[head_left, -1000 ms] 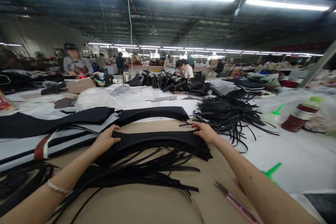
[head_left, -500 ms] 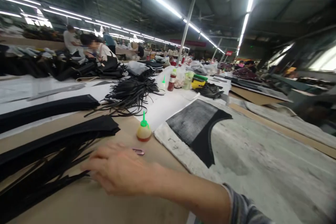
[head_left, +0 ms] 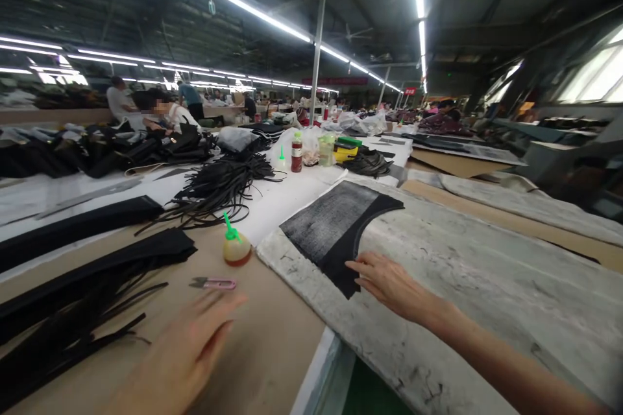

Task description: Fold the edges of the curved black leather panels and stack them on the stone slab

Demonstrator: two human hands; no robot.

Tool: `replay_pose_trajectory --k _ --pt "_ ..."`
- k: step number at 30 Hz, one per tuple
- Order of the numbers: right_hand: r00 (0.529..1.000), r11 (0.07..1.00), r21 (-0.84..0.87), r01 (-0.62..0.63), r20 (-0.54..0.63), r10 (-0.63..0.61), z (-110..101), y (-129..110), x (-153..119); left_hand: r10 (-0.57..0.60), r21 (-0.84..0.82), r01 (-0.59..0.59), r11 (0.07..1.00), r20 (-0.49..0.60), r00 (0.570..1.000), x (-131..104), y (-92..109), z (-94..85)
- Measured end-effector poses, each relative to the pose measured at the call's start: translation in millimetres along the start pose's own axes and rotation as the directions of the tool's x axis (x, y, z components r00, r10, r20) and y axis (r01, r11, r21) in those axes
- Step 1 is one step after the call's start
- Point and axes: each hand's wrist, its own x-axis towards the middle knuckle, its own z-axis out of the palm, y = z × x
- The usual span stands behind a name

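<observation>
the right hand (head_left: pixel 389 284) lay out over the near corner of the black cut panel (head_left: pixel 335 230), fingers extended and a little apart, fingertips at the panel's edge, holding nothing. that panel sat flat on the grey, scuffed work board (head_left: pixel 477 285), on the board's left part, one side curved inward. the left hand (head_left: pixel 187 353) was blurred low in the view, open, fingers stretched forward close together, above the brown paper sheet (head_left: pixel 272 337) and empty (whether it touched the paper could not be told). just ahead of its fingertips lay the pink thread snips (head_left: pixel 213 283), flat on the paper. beyond them stood the small glue bottle (head_left: pixel 236 248) with its green nozzle, upright, between the snips and the board's left edge. to the left, the stack of long black curved pieces (head_left: pixel 97 269) ran across the paper, with loose black strips (head_left: pixel 68 331) spilling toward the near edge. a second long black piece (head_left: pixel 78 225) lay farther back on the white table (head_left: pixel 292 198). behind that, a tangled heap of thin black straps (head_left: pixel 219 185) sat on the white table, well apart from both hands. farther along stood a red-filled bottle (head_left: pixel 296 154) upright, with a yellow container (head_left: pixel 346 152) near it. at the far left, a seated person in white (head_left: pixel 175 115) was bent over a pile of black bags (head_left: pixel 97 149).
</observation>
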Motion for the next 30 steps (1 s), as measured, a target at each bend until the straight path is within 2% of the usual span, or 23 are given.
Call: replay_pose_trajectory --k 3,6,9,13,16,20,25,28,30 --pt "0.998 0.996 -0.068 0.058 -0.021 -0.059 10 1 21 0.193 0.035 -0.195 0.980 0.052 0.980 30 46 36.9" --pt "0.994 0.986 -0.134 0.101 -0.035 -0.107 17 4 37 0.264 0.076 -0.269 0.960 0.074 0.962 63 69 67.9" --pt "0.987 0.972 -0.187 0.143 -0.040 -0.153 22 8 45 0.266 0.112 -0.276 0.955 0.092 0.959 95 71 87.1" --pt "0.970 0.948 -0.221 0.230 -0.029 -0.242 25 11 52 0.266 0.137 -0.279 0.950 0.106 0.958 126 62 103.4" --pt "0.956 0.936 -0.212 0.281 -0.027 -0.293 31 13 57 0.260 0.145 -0.272 0.951 0.098 0.961 137 56 111.9" --pt "0.950 0.944 -0.137 0.300 -0.049 -0.308 40 18 61 0.238 0.143 -0.246 0.959 0.068 0.969 139 51 118.5" --pt "0.969 0.973 0.081 0.214 -0.141 -0.201 37 27 56 0.216 0.151 -0.220 0.964 0.041 0.976 136 48 122.8" --pt "0.968 0.953 0.288 0.098 -0.250 -0.024 27 36 49 0.218 0.169 -0.221 0.960 0.037 0.975 133 51 123.5" --pt "0.934 0.895 0.446 0.013 -0.326 0.149 21 47 43 0.228 0.184 -0.232 0.955 0.043 0.973 131 55 123.5"
